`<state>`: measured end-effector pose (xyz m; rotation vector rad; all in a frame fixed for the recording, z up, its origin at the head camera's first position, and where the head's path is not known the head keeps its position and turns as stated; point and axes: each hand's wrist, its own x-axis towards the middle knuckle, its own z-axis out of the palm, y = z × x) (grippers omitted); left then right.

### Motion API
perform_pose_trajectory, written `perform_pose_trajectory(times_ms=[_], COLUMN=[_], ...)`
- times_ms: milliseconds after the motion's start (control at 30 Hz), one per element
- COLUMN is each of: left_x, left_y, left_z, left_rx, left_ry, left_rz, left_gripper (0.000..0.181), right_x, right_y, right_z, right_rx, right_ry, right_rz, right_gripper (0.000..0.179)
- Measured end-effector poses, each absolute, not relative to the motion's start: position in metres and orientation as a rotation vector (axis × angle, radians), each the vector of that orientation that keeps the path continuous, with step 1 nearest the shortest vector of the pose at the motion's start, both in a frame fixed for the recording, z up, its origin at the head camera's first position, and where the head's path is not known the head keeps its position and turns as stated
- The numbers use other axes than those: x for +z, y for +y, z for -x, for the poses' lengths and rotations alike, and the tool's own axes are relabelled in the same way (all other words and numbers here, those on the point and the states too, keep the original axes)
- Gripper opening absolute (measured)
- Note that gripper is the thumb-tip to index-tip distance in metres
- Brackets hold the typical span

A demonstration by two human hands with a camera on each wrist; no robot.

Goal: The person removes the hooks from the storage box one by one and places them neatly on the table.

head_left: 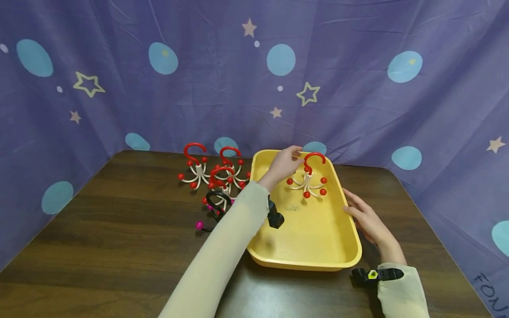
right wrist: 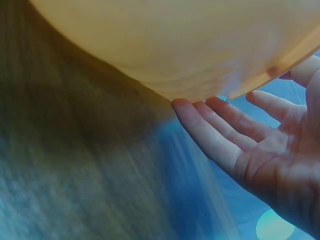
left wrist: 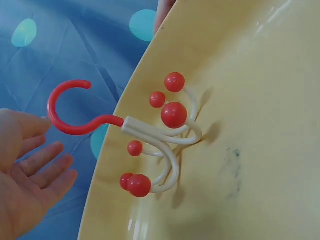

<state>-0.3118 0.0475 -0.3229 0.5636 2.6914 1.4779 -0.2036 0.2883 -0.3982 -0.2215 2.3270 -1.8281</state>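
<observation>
A yellow plastic tray (head_left: 314, 236) holds one multi-arm hook hanger (head_left: 307, 179), with a red hook (left wrist: 75, 131), a white stem and curved white arms tipped with red balls. My left hand (head_left: 284, 165) reaches over the tray's far left part, its fingers loose beside the red hook. In the left wrist view the palm and spread fingers hold nothing, and the thumb tip is right at the hook's curve. My right hand (head_left: 370, 221) is at the tray's right outer wall; the right wrist view shows its extended fingertips (right wrist: 182, 106) against the tray's underside edge.
Left of the tray, several similar hangers with red hooks (head_left: 195, 152) stand clustered on the dark wooden table (head_left: 119, 229). A black one (head_left: 216, 198) with magenta balls is in front of them, partly behind my left sleeve. A purple patterned curtain (head_left: 222, 88) encloses the table.
</observation>
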Motion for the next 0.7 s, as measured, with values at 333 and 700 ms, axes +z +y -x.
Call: perform_pose_trajectory(times_ms=[333,700], left_x=[-0.33,-0.326], left_y=[0.065,0.072], left_z=[0.309,0.306], left_rx=[1.51,1.394], left_ry=[2.706,2.845], left_rz=[-0.639,-0.567], left_gripper=[0.042,0.025], right_x=[-0.397,-0.398], right_y=[0.288,0.288], right_z=[0.202,0.203], right_rx=[-1.835,-1.85], right_ry=[2.326,2.319], right_rz=[0.229,0.252], right_gripper=[0.061,0.06])
